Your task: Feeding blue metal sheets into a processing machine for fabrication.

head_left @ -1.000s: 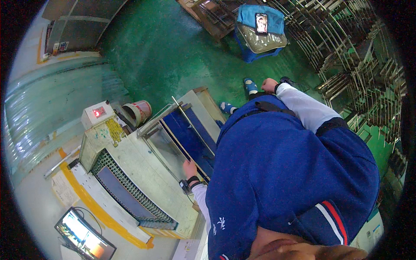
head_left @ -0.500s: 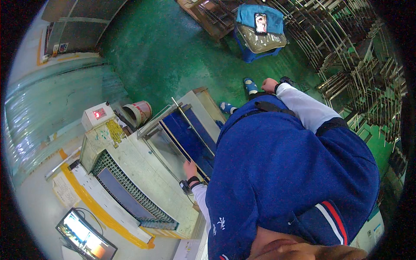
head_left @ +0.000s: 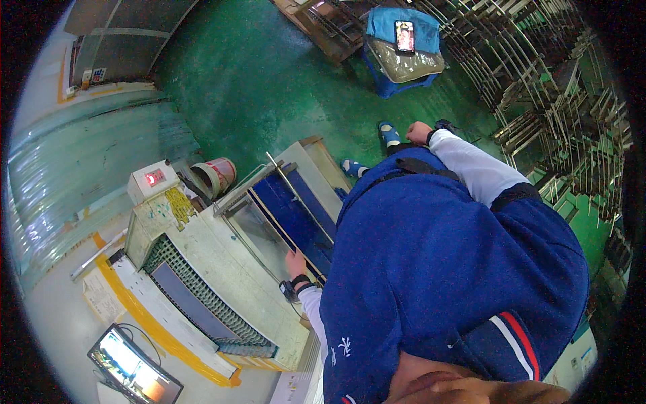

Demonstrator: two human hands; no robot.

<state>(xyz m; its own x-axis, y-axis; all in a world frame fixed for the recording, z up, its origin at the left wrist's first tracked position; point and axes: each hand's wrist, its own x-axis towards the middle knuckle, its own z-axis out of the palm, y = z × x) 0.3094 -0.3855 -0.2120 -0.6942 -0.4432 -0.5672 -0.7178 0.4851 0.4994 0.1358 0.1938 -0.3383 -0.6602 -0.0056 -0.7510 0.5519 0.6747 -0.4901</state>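
The left hand [head_left: 295, 264], at 7 o'clock, could get pinched if the narrow strip [head_left: 270, 215] beside it shifts; its grip I cannot tell. The blue panel [head_left: 286, 207] lies at its 12 o'clock. The right hand [head_left: 418, 132], at 2 o'clock, looks curled. Counted: one panel, one bucket [head_left: 223, 170], one phone [head_left: 405, 37].

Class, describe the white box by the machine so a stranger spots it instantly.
Find the big pale machine beside the person's left hand. At its upper-left end, above a yellow patch, is the white box. Its glowing red display sets it apart from the bucket beside it.
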